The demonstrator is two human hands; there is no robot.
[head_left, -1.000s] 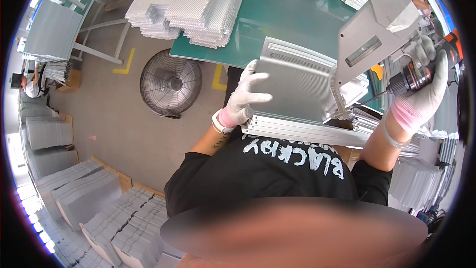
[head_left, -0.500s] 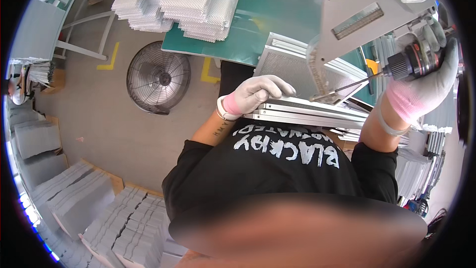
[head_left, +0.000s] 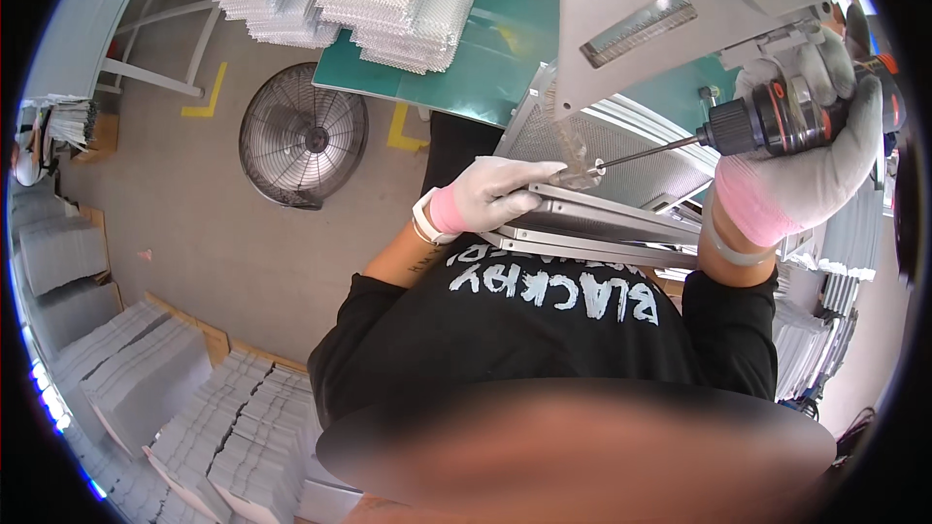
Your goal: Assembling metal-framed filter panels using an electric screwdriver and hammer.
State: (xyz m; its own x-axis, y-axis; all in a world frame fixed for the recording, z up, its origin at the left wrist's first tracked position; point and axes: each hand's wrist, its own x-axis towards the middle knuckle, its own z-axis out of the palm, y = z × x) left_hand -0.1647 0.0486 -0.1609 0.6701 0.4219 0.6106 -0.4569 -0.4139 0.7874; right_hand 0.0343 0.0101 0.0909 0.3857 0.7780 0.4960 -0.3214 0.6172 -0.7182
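Note:
My gloved right hand is wrapped round a black and red power screwdriver. Its long thin bit points left, into the clear nose piece of a grey screw feeder. That nose sits at the left corner of an aluminium mesh frame, just past my left fingertips. With thumb and fingers, my gloved left hand grips this frame's left end, the index finger stretched toward the nose. More frames lie beneath, against my black shirt. Whether a screw sits at the bit's tip is too small to tell.
Beyond the frame, other mesh frames lean at the green table. Stacked white mesh sheets stand on the table's left. A round floor fan is at left, with boxes of grey panels at lower left.
The screwdriver and feeder have moved left to the frame's corner. My left hand has shifted slightly left, and the top frame's left end has risen from those beneath.

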